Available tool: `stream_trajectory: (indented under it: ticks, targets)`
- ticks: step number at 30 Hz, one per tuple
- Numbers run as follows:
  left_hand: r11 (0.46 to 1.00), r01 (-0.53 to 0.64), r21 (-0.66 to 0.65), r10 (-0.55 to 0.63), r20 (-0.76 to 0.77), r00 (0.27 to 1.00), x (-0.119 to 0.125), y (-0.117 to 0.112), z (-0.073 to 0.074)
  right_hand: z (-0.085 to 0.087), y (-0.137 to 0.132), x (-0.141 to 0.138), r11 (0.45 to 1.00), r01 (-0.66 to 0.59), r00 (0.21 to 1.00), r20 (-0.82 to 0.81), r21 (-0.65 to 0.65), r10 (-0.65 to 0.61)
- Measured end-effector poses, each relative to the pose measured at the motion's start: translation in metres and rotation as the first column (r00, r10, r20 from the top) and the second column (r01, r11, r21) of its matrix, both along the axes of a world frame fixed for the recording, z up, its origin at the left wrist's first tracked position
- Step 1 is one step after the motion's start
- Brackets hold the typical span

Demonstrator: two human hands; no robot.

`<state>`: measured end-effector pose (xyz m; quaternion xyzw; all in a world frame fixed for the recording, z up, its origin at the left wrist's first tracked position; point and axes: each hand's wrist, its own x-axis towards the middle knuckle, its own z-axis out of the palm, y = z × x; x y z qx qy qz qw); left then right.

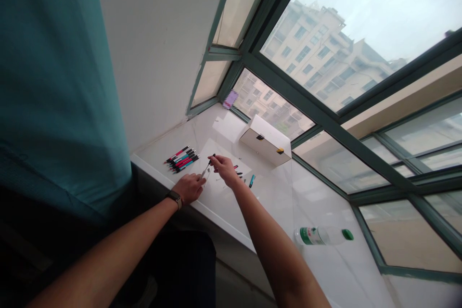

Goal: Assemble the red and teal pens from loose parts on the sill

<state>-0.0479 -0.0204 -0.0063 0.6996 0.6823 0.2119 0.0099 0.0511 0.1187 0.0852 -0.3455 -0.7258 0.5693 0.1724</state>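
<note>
My left hand (189,188), with a watch (175,198) on its wrist, is closed around the lower end of a slim white-and-black pen (206,171). Fingers of my right hand (224,170) pinch a dark piece at the pen's upper end; whether that piece is joined to the barrel is too small to tell. To the left, a bunch of pens (181,159) in red, black, white and blue lies side by side on the white ledge (267,207). Beyond my right hand are small dark and red pen parts (238,173), partly hidden by it, and a blue piece (251,181).
A white box (265,142) with black-and-yellow tabs stands at the back by the window. On the right lies a plastic bottle (322,236) with a green cap. A teal curtain (68,82) hangs at the left, and the ledge's front edge runs below my hands.
</note>
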Motion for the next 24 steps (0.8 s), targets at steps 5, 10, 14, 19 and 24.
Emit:
stream_trajectory:
  ticks: [5,10,14,19,24]
  targets:
    - [1.0,-0.001,0.013,0.001,-0.016,1.0,-0.001,0.0,-0.002,-0.009,-0.012,0.005,0.998,-0.065,0.996,0.053,-0.012,0.065]
    - [1.0,0.007,0.017,-0.007,-0.006,1.0,-0.002,0.0,-0.003,-0.014,-0.017,0.004,0.998,-0.047,0.998,0.045,-0.03,0.049]
    - [1.0,0.002,0.015,-0.002,0.006,1.0,-0.002,0.0,-0.003,-0.018,-0.016,0.004,0.998,-0.065,0.997,0.05,-0.007,0.065]
    - [1.0,0.014,0.02,-0.015,0.031,0.999,-0.003,0.0,-0.005,-0.03,-0.015,0.005,0.999,-0.03,0.998,0.051,0.028,0.028]
    - [1.0,0.001,0.03,-0.003,0.044,0.999,-0.003,0.002,-0.009,-0.035,-0.018,-0.004,0.993,0.103,0.995,0.011,-0.049,-0.103]
